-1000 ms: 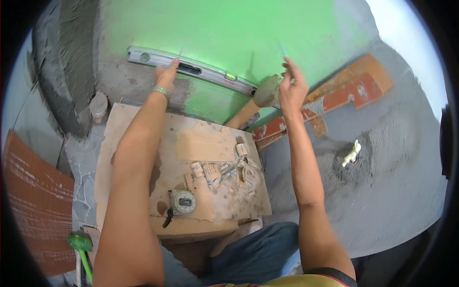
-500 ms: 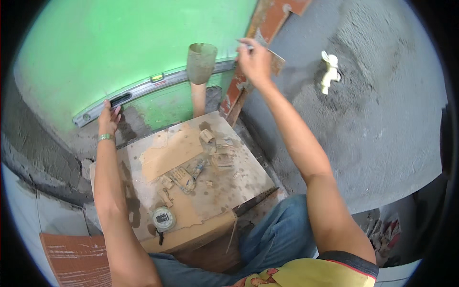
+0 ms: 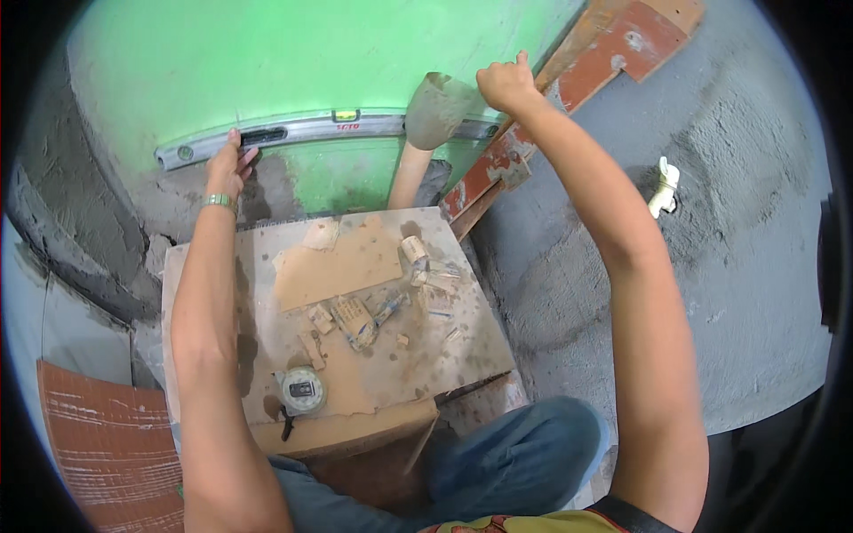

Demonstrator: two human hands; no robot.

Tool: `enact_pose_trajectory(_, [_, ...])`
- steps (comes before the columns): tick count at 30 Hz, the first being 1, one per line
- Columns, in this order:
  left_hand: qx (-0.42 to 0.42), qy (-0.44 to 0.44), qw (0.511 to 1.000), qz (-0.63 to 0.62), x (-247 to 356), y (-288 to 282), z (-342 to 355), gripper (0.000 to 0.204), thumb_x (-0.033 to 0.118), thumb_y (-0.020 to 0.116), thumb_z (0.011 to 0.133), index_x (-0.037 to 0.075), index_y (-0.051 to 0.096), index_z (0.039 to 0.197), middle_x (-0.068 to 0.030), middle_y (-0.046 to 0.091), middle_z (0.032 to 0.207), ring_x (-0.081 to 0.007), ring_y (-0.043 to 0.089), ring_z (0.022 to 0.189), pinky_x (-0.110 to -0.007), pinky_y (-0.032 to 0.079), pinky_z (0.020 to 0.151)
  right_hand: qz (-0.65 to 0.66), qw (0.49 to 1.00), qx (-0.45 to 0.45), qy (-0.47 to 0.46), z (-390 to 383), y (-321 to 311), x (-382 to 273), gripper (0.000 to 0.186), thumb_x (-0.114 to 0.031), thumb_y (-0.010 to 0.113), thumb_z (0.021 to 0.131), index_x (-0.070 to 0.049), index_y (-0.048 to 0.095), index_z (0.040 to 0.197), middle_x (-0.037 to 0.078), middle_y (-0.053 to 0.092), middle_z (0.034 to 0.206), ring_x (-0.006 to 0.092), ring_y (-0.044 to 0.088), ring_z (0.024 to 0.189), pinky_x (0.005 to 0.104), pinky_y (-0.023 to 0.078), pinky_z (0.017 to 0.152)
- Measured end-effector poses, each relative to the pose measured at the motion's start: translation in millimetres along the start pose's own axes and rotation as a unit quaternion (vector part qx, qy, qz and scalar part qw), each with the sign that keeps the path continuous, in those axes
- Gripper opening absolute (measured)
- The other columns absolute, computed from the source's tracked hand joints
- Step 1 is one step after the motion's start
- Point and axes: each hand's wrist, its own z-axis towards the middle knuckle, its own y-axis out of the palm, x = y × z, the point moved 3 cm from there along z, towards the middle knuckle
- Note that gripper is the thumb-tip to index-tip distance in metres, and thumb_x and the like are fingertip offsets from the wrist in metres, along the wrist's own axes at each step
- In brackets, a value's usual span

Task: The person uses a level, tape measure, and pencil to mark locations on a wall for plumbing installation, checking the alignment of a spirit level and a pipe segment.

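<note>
A long silver spirit level (image 3: 306, 131) lies nearly horizontal along the green wall, passing behind an upright pipe (image 3: 413, 164) with a flared grey mouth. Near its left end, my left hand (image 3: 229, 169) grips it beside the black slot, thumb at the upper edge and fingers below. My right hand (image 3: 511, 84) is raised above the level's right end, between the pipe mouth and a reddish tile strip (image 3: 622, 40). Its fingers are curled closed, and whatever they hold is hidden from this side.
Below stands a box-like surface (image 3: 471, 342) with torn cardboard (image 3: 342, 266), scraps and a round tape measure (image 3: 303, 391). A cream tap (image 3: 665, 188) juts from the grey rendered wall at right. An orange-brown tile (image 3: 107, 444) leans at lower left.
My right hand, earlier pinching a slim pointed thing by the tile strip, has moved up and is now curled. The view has shifted; my left hand still holds the spirit level.
</note>
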Motion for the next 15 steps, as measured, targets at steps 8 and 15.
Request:
enact_pose_trajectory(8, [-0.003,0.019,0.999,-0.036,-2.4,4.2,-8.7,0.041,0.039,0.075,0.086,0.007,0.061,0.107,-0.0047,0.069,0.104,-0.0188,0.071,0.084,-0.037,0.042,0.078,-0.051,0.989,-0.137,0.022,24.8,61.1,18.6,0.03,-0.013,0.049,0.093,-0.013,0.069,0.115,0.011,0.065,0.124,0.0305,0.062,0.116,0.0586,0.029,0.108])
enact_pose_trajectory(15, [-0.004,0.029,0.999,-0.018,-3.1,1.8,-4.9,0.045,0.038,0.075,0.086,0.003,0.059,0.11,-0.0066,0.069,0.104,-0.0209,0.072,0.082,-0.038,0.043,0.075,-0.025,0.99,-0.139,0.027,28.6,94.3,17.7,0.031,-0.011,0.049,0.091,-0.01,0.066,0.116,0.015,0.067,0.118,0.0307,0.064,0.112,0.0503,0.039,0.1])
